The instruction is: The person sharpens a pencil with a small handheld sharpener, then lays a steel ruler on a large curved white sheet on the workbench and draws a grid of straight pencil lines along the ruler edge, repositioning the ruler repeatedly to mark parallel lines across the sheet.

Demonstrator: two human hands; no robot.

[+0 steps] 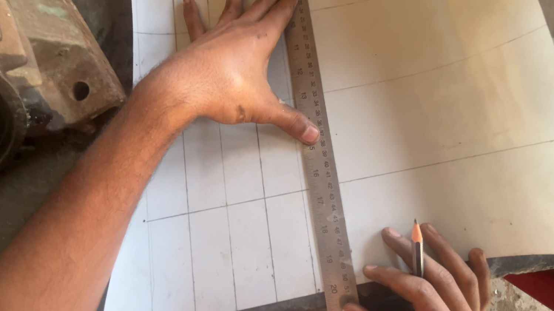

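Steel ruler (318, 158) runs lengthwise up the sheet (450, 109), leaning left

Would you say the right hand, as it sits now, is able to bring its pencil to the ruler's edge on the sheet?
Probably yes. The right hand holds the pencil beside the steel ruler, with only bare white sheet between them. The left hand presses the ruler farther up, out of the way.

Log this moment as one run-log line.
left hand: pressing long steel ruler | right hand: holds orange pencil, steadies ruler end | white gridded sheet beneath
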